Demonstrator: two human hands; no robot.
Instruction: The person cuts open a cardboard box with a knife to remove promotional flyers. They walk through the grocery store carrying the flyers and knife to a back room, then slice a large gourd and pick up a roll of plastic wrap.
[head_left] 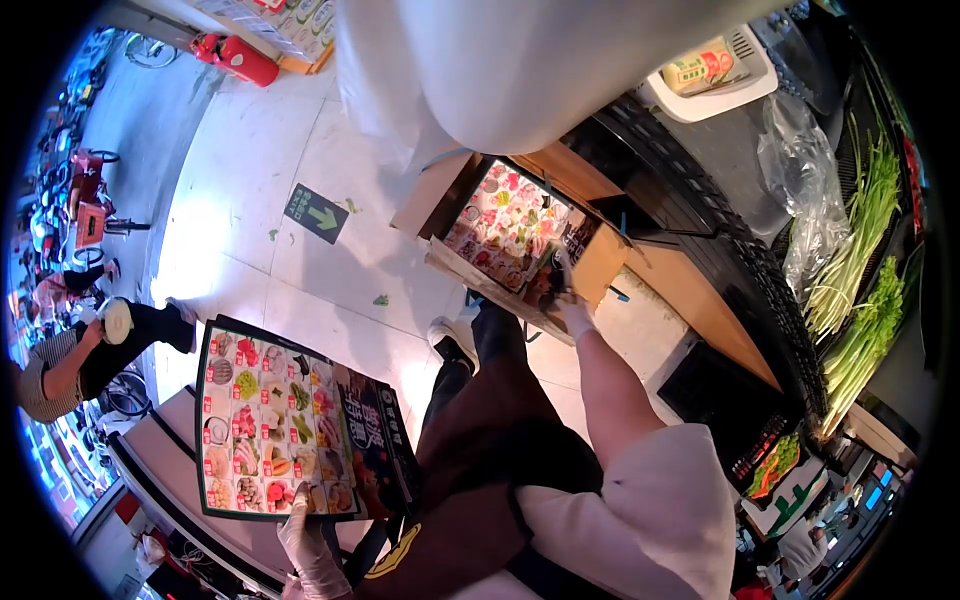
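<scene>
Though in left hand (pixel 308 545), flyers (pixel 272 420) mostly beyond.

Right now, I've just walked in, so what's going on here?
The person's gloved left hand holds a large food flyer by its lower edge. The right hand is at the near side of an open cardboard box, where a similar flyer shows inside; its grip is unclear.

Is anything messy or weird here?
Yes. Little green scraps, perhaps leaf bits, are scattered on the pale floor, some near the green arrow sign. They look dropped: the long green vegetables lie away at the picture's right.
</scene>
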